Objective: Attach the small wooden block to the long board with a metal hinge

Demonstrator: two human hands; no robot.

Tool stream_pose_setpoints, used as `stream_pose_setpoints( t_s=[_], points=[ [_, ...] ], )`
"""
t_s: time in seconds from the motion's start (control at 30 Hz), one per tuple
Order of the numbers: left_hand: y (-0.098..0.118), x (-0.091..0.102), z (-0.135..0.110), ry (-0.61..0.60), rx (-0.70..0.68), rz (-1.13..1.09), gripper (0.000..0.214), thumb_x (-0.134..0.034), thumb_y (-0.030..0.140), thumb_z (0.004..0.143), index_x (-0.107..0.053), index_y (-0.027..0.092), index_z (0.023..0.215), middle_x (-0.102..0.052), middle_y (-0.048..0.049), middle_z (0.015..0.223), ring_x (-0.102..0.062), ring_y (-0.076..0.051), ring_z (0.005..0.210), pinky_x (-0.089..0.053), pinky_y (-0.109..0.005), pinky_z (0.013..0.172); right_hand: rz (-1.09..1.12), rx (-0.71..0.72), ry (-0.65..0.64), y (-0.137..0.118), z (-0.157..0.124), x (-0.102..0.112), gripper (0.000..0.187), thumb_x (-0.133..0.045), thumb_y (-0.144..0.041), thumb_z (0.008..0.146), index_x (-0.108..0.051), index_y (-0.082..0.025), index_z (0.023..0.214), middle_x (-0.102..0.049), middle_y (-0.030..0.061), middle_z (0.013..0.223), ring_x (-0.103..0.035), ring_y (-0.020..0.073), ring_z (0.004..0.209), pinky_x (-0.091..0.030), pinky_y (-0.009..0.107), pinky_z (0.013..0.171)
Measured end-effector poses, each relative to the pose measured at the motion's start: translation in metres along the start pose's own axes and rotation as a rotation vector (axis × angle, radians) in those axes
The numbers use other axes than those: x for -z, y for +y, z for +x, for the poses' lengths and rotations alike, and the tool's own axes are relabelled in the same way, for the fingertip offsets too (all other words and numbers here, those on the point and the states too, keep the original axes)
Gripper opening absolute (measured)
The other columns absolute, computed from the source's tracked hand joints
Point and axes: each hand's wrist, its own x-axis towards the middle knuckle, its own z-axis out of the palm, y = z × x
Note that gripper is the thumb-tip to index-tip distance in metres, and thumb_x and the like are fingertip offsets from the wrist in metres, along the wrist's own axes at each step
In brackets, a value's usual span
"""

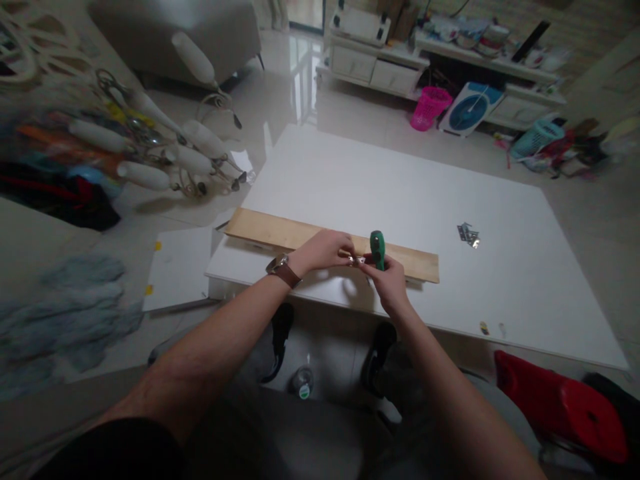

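A long pale wooden plank [280, 233] lies along the near edge of a large white board [400, 200]. My left hand [325, 250], with a brown watch on the wrist, pinches a small metal piece [356, 259] over the plank. My right hand [387, 277] meets it from the right and grips a screwdriver with a green handle [377, 248], which stands upright above the fingers. The small metal piece is mostly hidden between the two hands.
A few small metal fittings [469, 234] lie on the white board to the right. A white panel [180, 267] rests on the floor at left. A red object [560, 403] sits low right. Chandelier parts [165, 150] lie far left; a bottle [303, 383] stands between my feet.
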Motion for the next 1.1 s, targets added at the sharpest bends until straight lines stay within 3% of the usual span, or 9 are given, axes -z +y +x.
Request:
stream_pose_setpoints(
  t_s=[0.37,1.1],
  points=[
    [0.0006,0.0021,0.0004,-0.024,-0.001,-0.024,0.016,-0.073,0.031,0.096,-0.083,0.024,0.106,-0.076,-0.005,0.101,-0.068,-0.017,0.09,-0.043,-0.028,0.077,-0.04,0.033,-0.002,-0.001,-0.0005,0.0007,0.045,-0.089,-0.048,0.061,-0.08,-0.015,0.091,-0.079,0.0077,0.082,-0.071,0.024,0.078,-0.054,0.038,0.078],
    [0.0024,0.0025,-0.0004,-0.006,-0.003,-0.018,0.015,-0.07,0.029,0.097,-0.083,0.022,0.097,-0.078,-0.006,0.101,-0.07,-0.017,0.088,-0.046,-0.028,0.078,-0.031,0.045,0.027,0.0011,-0.0007,-0.0022,0.045,-0.088,-0.052,0.065,-0.081,-0.015,0.09,-0.08,0.0088,0.084,-0.071,0.024,0.081,-0.055,0.038,0.08]
  ],
)
